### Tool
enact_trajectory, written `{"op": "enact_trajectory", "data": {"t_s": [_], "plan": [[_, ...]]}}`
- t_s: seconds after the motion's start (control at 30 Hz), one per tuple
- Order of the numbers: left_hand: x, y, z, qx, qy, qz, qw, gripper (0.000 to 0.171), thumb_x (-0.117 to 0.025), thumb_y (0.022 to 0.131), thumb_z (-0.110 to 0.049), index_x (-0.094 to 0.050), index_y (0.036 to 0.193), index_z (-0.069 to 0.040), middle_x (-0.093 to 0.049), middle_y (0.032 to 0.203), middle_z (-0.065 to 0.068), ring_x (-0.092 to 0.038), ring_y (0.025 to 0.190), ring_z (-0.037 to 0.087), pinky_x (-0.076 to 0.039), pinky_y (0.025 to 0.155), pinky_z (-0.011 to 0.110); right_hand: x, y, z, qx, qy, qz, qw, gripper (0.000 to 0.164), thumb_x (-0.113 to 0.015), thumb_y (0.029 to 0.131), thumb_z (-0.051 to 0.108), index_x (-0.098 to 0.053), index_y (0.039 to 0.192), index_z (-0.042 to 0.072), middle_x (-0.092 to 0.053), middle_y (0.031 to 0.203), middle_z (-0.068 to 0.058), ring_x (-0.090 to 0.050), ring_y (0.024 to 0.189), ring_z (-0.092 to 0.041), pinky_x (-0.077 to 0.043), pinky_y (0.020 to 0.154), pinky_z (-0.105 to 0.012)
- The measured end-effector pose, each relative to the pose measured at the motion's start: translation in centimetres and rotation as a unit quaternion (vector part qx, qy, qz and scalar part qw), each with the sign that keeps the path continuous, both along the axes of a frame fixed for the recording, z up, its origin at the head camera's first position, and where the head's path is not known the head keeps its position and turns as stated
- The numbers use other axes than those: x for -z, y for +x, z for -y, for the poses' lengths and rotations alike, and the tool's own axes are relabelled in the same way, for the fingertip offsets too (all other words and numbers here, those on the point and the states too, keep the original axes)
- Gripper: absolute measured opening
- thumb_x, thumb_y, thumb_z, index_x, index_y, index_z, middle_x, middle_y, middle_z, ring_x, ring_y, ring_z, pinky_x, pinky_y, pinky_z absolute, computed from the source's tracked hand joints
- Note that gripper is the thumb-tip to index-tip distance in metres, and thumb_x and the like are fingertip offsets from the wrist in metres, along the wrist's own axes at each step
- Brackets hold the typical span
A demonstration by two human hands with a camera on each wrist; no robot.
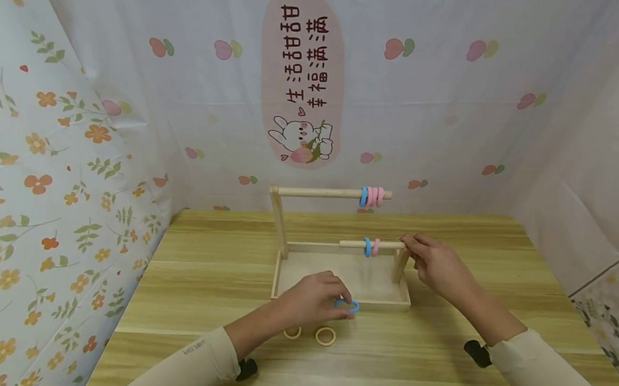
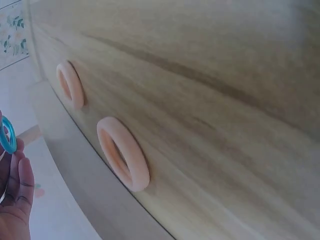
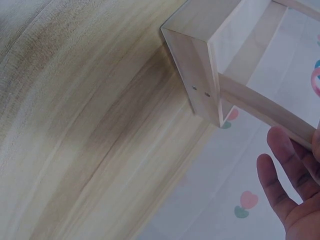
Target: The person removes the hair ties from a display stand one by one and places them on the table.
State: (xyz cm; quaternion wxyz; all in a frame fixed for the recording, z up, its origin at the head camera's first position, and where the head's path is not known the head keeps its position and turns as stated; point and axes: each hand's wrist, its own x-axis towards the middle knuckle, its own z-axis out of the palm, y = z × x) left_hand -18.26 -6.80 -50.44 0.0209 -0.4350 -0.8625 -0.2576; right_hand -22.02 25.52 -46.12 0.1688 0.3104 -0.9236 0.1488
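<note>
On my left, two plain rings [image 2: 133,155] lie on the table [image 1: 204,308], just in front of the wooden rack [image 1: 279,221]; the left wrist partly covers one, so I judge a low sweep of that arm could knock it away. The left hand [image 1: 309,298] pinches a held blue ring [image 1: 355,306], near the tray [image 1: 385,303] and off both rods. I'd call that grip slight: brushing the tray's rim could flick the ring loose. Farther right, the upper rod [image 1: 318,192] carries blue and pink rings [image 1: 369,196] near its free end, where a bump could slide them off. Below, the lower rod [image 1: 352,244] bears one blue and one pink, its free end facing left. The right hand [image 1: 439,265] grips the right post [image 1: 399,268] near its top, well apart from the left; should that hold slacken, any push could shift the rack.
</note>
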Motion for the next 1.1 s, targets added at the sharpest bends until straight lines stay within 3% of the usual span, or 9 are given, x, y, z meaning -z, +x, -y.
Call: {"op": "enact_trajectory", "data": {"t_s": [0.17, 0.5, 0.83, 1.1], "plan": [[0.0, 0.4, -0.2, 0.014, -0.011, 0.017, 0.9997, 0.026, -0.084, 0.1, -0.035, -0.082, 0.116, -0.015, -0.083, 0.117, -0.005, -0.07, 0.107, 0.01, -0.054, 0.091, 0.01, 0.0, 0.0, 0.0, -0.005, -0.004, -0.004, 1.0, 0.041, -0.073, 0.093, -0.016, -0.073, 0.134, -0.011, -0.076, 0.115, -0.021, -0.07, 0.078, -0.024, -0.058, 0.066, -0.036], [0.7, 0.7, -0.9, 0.054, -0.014, -0.056, 0.9969, 0.024, -0.089, 0.097, -0.033, -0.081, 0.109, -0.015, -0.084, 0.111, -0.004, -0.071, 0.102, 0.01, -0.055, 0.093, 0.011, 0.3, -0.2, -0.1, -0.007, -0.006, -0.01, 1.0, 0.039, -0.073, 0.094, -0.016, -0.075, 0.133, -0.009, -0.076, 0.113, -0.018, -0.065, 0.076, -0.019, -0.055, 0.064, -0.033], [1.3, 1.3, -1.6, 0.063, -0.046, -0.043, 0.996, 0.025, -0.087, 0.098, -0.034, -0.082, 0.114, -0.015, -0.083, 0.114, -0.005, -0.072, 0.104, 0.009, -0.052, 0.094, 0.007, 0.2, -0.2, -0.1, -0.005, -0.016, 0.003, 1.0, 0.038, -0.073, 0.096, -0.014, -0.074, 0.133, -0.009, -0.075, 0.11, -0.017, -0.065, 0.074, -0.018, -0.055, 0.064, -0.033], [1.5, 1.7, -2.0, 0.067, -0.082, -0.056, 0.9928, 0.024, -0.085, 0.1, -0.038, -0.082, 0.115, -0.018, -0.082, 0.115, -0.008, -0.072, 0.106, 0.006, -0.052, 0.095, 0.007, 0.3, -0.2, -0.2, -0.008, -0.011, -0.005, 1.0, 0.038, -0.074, 0.096, -0.014, -0.075, 0.133, -0.009, -0.074, 0.108, -0.015, -0.063, 0.074, -0.016, -0.053, 0.063, -0.031]]}}
